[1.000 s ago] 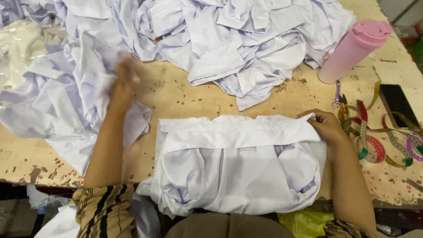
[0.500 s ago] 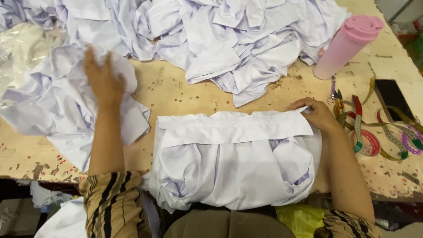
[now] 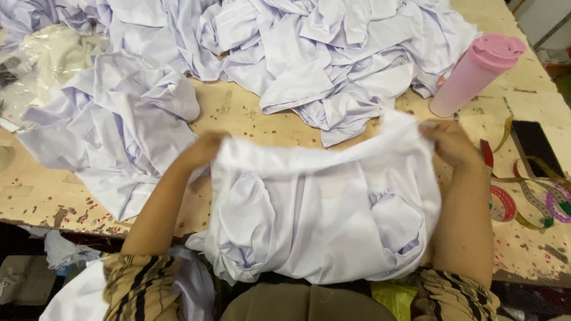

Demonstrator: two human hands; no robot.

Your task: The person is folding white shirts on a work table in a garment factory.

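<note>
A pale lilac-white shirt [image 3: 321, 214] hangs in front of me over the near edge of the worn wooden table [image 3: 250, 113]. My left hand [image 3: 205, 148] grips its top edge at the left corner. My right hand [image 3: 452, 142] grips the top edge at the right corner. The top edge is lifted off the table and stretched between both hands. The shirt's lower part falls toward my lap.
A heap of similar pale shirts [image 3: 297, 47] fills the back of the table, with another crumpled pile [image 3: 119, 131] at the left. A pink tumbler [image 3: 476, 74] stands at the right. A dark phone [image 3: 535, 148] and coloured measuring tapes [image 3: 535, 202] lie at the right edge.
My left hand came off the left pile and took the shirt's left corner. Both hands have raised the shirt's top edge off the table.
</note>
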